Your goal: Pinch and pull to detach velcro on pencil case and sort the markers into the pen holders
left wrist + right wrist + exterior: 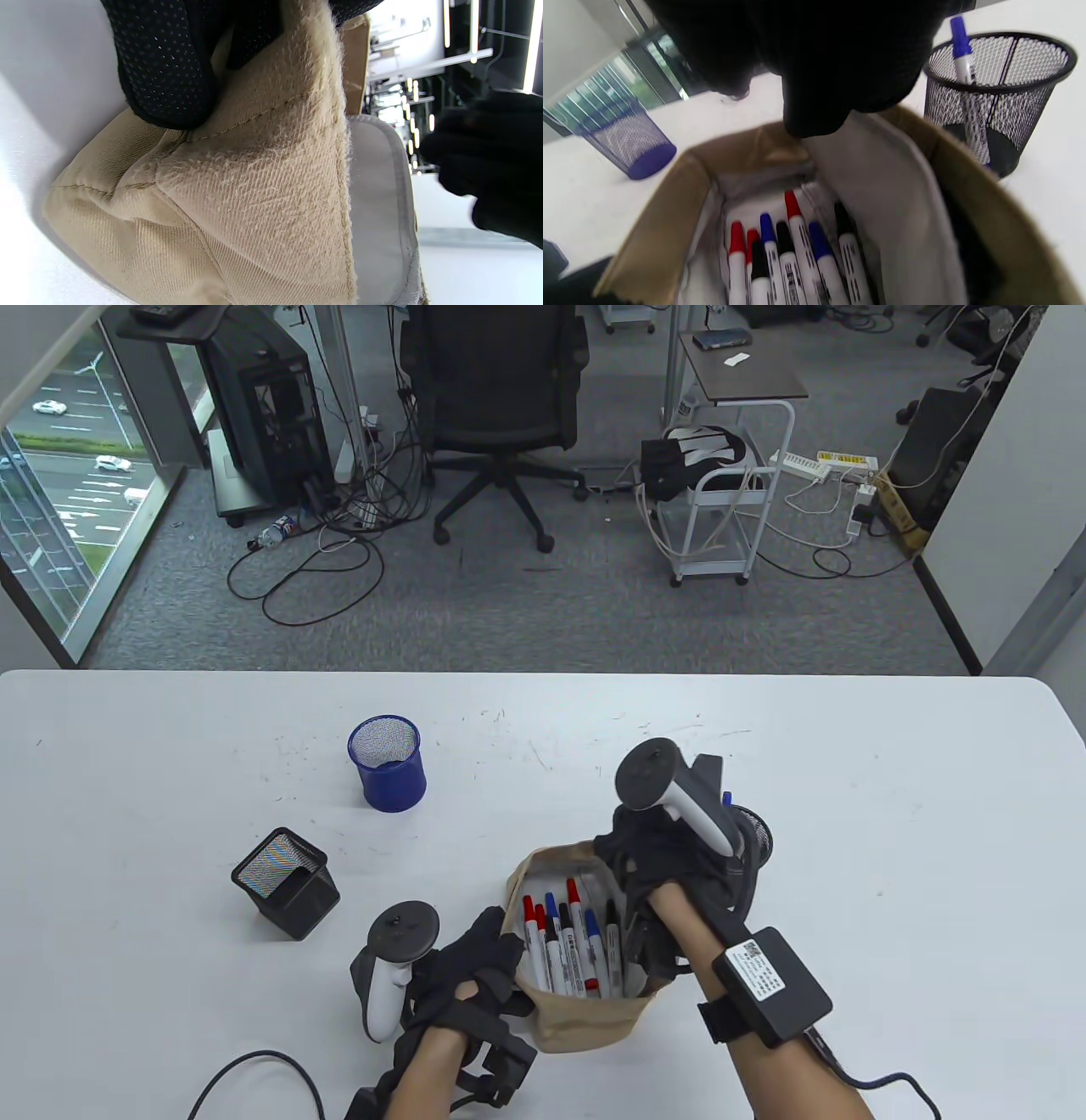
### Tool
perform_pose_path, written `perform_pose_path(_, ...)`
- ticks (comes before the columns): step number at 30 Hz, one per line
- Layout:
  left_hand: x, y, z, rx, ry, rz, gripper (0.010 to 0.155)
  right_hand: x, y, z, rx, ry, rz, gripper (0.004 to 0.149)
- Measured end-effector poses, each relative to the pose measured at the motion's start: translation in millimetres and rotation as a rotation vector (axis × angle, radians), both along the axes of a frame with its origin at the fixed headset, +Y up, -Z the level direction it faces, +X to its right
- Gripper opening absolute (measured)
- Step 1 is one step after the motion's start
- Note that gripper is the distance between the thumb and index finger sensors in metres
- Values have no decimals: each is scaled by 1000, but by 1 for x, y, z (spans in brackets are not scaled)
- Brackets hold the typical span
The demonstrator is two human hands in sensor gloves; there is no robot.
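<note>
The tan pencil case [585,1027] stands open near the table's front edge, with several red, blue and black markers [568,942] lying inside. My left hand [502,976] grips the case's left rim; its gloved fingers [169,67] curl over the tan fabric [263,190]. My right hand [626,858] hangs over the far right rim, its fingers [814,84] down on the grey lining [882,190] and seemingly pinching it. Just behind that hand is a round black mesh holder [1001,101] with one blue marker [961,51] in it.
A blue mesh holder [387,763] stands left of centre, farther back. A square black mesh holder [284,884] sits tilted at the left. A black cable [254,1069] loops near the front edge beside my left forearm. Office floor, chair and cart lie beyond the table.
</note>
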State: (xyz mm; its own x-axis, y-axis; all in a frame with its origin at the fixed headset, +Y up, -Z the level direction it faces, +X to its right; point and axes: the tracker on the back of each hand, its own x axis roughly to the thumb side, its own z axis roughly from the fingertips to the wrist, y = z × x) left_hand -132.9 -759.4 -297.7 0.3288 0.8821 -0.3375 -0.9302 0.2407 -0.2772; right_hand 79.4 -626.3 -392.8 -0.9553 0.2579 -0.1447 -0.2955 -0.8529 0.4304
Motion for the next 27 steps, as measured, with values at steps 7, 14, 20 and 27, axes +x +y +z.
perform_pose_path(7,0,-1,0,0,1,-8,71,-34,-67,-18,-223,27,171,56)
perform_pose_path(14,1,-3,0,-4,-2,-28,70,-52,-110,-19,-279,70,331,62)
perform_pose_path(20,2,-4,0,-8,-3,-31,70,-57,-117,-16,-234,108,428,65)
perform_pose_path(27,1,-4,-1,-3,8,-54,70,-51,-121,-17,-289,133,355,65)
